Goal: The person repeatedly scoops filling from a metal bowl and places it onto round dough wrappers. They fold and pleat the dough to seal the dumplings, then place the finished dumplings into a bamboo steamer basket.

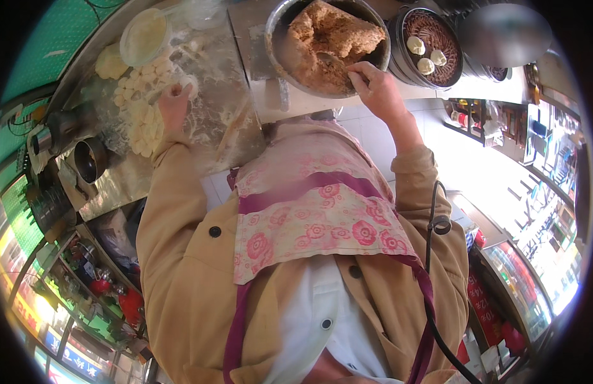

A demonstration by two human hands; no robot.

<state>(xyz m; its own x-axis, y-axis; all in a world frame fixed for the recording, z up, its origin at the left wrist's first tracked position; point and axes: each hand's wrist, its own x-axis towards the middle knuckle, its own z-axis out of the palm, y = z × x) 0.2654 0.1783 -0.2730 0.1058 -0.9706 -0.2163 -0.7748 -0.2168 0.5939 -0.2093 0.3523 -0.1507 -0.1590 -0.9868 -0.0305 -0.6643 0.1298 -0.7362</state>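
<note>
My left hand (174,102) is over the floured worktop with its fingers curled around the edge of a pale dough wrapper (191,86). Beside it lie many small dough pieces (142,79) and flattened rounds (145,132), dusted with flour. My right hand (379,93) reaches over the near rim of a large metal bowl (273,54). It pinches the handle of a spoon (329,58) whose head sits in reddish-brown minced filling (320,29); the fingers partly hide the handle.
Right of the bowl, a round steamer (450,57) holds three filled buns (425,66) on a woven liner. A pale round tub (145,37) and a dough lump (111,62) are at the upper left. A wooden rolling pin (234,127) lies near the worktop's front. A dark pot (90,160) stands at left.
</note>
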